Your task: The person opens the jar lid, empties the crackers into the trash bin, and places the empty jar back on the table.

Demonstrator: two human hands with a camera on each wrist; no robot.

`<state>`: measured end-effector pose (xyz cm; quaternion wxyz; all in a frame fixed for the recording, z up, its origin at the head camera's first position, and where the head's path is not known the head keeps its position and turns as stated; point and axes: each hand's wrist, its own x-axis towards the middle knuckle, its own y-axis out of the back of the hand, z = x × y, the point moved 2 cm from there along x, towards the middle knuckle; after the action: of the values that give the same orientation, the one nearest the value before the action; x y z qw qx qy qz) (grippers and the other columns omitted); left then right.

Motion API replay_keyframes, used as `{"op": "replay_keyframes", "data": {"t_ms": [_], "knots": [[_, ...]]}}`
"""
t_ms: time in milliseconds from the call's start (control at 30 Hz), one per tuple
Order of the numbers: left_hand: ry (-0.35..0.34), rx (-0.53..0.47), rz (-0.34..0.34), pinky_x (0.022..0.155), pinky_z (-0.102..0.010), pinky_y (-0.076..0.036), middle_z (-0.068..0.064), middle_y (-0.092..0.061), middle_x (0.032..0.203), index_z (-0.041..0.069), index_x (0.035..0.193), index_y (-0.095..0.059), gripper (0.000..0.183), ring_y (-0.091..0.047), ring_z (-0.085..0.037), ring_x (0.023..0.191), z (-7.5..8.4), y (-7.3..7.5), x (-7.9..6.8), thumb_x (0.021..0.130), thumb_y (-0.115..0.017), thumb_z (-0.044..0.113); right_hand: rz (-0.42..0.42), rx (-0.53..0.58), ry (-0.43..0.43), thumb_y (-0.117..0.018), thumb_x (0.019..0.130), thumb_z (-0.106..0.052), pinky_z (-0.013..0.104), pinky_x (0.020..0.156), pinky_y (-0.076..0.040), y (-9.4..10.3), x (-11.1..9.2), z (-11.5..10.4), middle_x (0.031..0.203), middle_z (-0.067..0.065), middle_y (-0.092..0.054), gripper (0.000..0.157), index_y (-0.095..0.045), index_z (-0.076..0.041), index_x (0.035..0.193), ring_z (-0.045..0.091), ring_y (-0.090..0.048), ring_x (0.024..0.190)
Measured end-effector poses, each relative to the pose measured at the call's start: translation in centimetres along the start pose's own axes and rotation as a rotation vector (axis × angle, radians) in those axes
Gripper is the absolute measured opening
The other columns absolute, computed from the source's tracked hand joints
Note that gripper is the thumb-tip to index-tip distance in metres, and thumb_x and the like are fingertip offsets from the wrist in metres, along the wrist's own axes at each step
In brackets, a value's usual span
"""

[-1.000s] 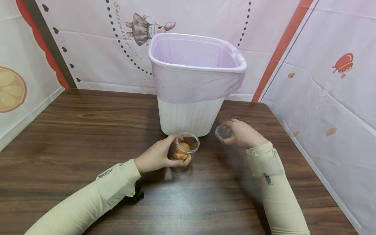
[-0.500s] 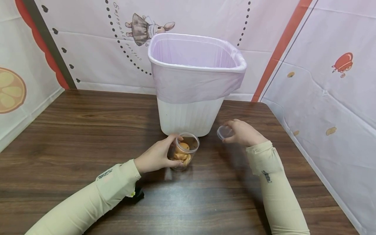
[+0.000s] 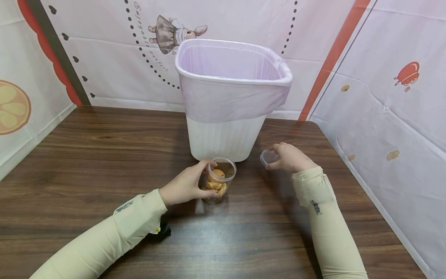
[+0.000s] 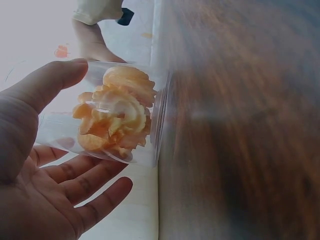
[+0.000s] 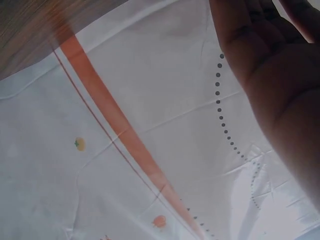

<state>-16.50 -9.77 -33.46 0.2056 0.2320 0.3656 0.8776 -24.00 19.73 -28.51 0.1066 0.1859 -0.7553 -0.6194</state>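
In the head view a clear, lidless plastic jar (image 3: 228,170) stands on the table in front of the bin. My left hand (image 3: 184,186) grips its side between thumb and fingers. Golden cookies (image 4: 116,112) fill its lower part, several of them with ridged edges in the left wrist view. To the right, my right hand (image 3: 293,159) pinches a round clear lid (image 3: 268,157) by its rim, tilted and low by the table. The right wrist view shows part of the right hand (image 5: 280,80), with the lid out of sight.
A white bin (image 3: 224,139) lined with a lilac bag (image 3: 233,99) stands just behind the jar. The dark wood table (image 3: 115,147) is bounded by printed cloth walls (image 3: 379,128). A small black object (image 3: 163,231) lies partly under the left sleeve.
My right hand has shifted slightly to the right with the lid. The left hand and the jar have stayed in place.
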Motion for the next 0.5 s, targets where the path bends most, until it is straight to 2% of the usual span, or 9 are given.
{"op": "replay_keyframes", "data": {"t_ms": [133, 500], "knots": [[0.002, 0.005, -0.003, 0.085, -0.034, -0.049, -0.002, -0.064, 0.107, 0.01, 0.13, -0.044, 0.072, -0.059, -0.013, 0.094, -0.01, -0.02, 0.0, 0.073, -0.084, 0.028, -0.019, -0.012, -0.017, -0.077, 0.076, -0.029, 0.048, 0.092, -0.047, -0.11, 0.11, 0.26, 0.115, 0.024, -0.062, 0.064, -0.056, 0.006, 0.126, 0.033, -0.059, 0.103], [0.005, -0.002, -0.006, 0.087, -0.036, -0.049, -0.004, -0.062, 0.117, 0.01, 0.13, -0.044, 0.072, -0.06, -0.015, 0.099, -0.02, -0.01, 0.02, 0.073, -0.084, 0.028, -0.06, -0.016, -0.037, -0.076, 0.076, -0.029, 0.048, 0.092, -0.047, -0.32, 0.28, 0.72, 0.117, 0.023, -0.063, 0.064, -0.056, 0.006, 0.126, 0.033, -0.06, 0.104]]}}
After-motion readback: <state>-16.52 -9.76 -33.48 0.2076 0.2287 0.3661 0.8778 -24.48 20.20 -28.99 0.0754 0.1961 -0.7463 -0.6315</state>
